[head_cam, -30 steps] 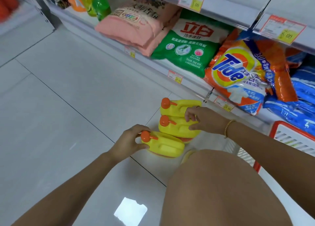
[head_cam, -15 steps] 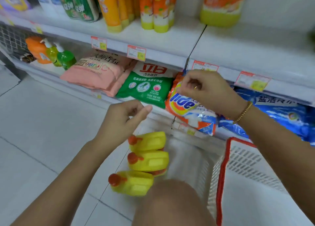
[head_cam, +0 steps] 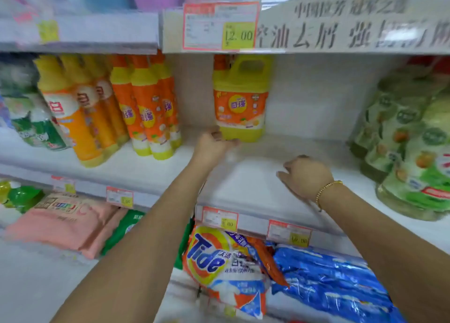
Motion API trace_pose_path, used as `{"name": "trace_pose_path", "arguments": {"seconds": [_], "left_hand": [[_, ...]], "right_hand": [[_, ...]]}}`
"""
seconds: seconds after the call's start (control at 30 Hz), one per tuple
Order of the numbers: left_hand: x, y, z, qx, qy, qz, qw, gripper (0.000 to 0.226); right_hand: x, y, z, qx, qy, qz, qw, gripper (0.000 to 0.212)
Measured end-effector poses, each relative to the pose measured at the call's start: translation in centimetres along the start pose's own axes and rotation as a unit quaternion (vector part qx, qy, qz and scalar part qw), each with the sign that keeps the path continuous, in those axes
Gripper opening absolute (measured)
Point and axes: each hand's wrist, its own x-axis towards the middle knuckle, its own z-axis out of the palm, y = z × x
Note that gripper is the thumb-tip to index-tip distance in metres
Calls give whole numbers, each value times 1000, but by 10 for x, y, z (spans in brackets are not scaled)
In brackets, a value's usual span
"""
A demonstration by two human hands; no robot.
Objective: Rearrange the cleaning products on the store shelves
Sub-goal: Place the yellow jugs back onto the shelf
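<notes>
Jug (head_cam: 239, 98), yellow with an orange label and a handle on top, stands upright at the back of the middle shelf (head_cam: 255, 191). Left hand (head_cam: 214, 146) is loosely open, fingertips at the jug's bottom corner. Right hand (head_cam: 306, 176) hovers over the shelf, fingers loosely curled, holding nothing.

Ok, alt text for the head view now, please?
A person's left hand reaches to the base of a yellow detergent jug on a white shelf; the right hand is loosely curled nearer the front edge. A Tide bag lies below.
</notes>
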Motion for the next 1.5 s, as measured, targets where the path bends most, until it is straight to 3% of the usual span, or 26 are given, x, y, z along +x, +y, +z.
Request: {"name": "trace_pose_path", "arguments": {"seconds": [0.13,0.27,0.37,0.47,0.57,0.67,0.7,0.77,0.83,0.87,0.9,0.93,1.0,1.03,1.13,1.3,1.4,1.43,1.5], "left_hand": [[62,3,11,-10,12,18,1000,37],[109,1,1,13,0,24,1000,77],[123,0,-5,-4,-48,35,998,65],[125,2,-6,-19,-90,38,995,76],[120,3,-8,-1,-113,55,992,67],[101,5,-10,39,-41,56,997,102],[90,6,-12,70,-19,57,996,104],[63,8,-11,111,3,78,991,93],[31,6,-11,95,25,113,989,84],[14,6,-11,87,33,134,987,84],[-1,4,-12,81,36,149,985,84],[-17,3,-12,72,34,158,984,83],[-50,1,-13,58,36,168,983,74],[-67,2,-12,61,37,178,981,69],[-109,7,-16,92,39,212,972,63],[-161,30,-29,139,43,255,956,61],[-185,56,-33,152,45,314,936,58],[-192,64,-33,151,51,337,928,58],[-205,79,-33,148,60,371,915,57]], "right_hand": [[9,-7,7,-64,28,-20,997,44],[5,-8,9,-75,60,-39,995,43],[5,-8,10,-77,67,-42,994,42],[2,-10,9,-71,67,-34,995,41],[1,-11,8,-67,62,-34,995,40],[5,-9,6,-58,36,-18,997,43],[6,-7,4,-57,23,-13,998,45],[6,-1,0,-51,-2,-6,999,48],[3,2,-6,62,-7,11,998,47],[0,3,-8,191,14,37,981,44],[-8,2,-12,364,31,81,927,41],[-18,-1,-18,535,53,116,835,39],[-38,-9,-21,725,71,135,671,44],[-50,-16,-23,756,62,115,642,53],[-85,-36,-33,741,67,39,668,62],[-137,-42,-46,785,83,25,613,46],[-162,-37,-64,759,124,-3,639,55],[-168,-35,-71,766,132,-12,629,54],[-180,-29,-86,750,159,-35,641,51]]}}
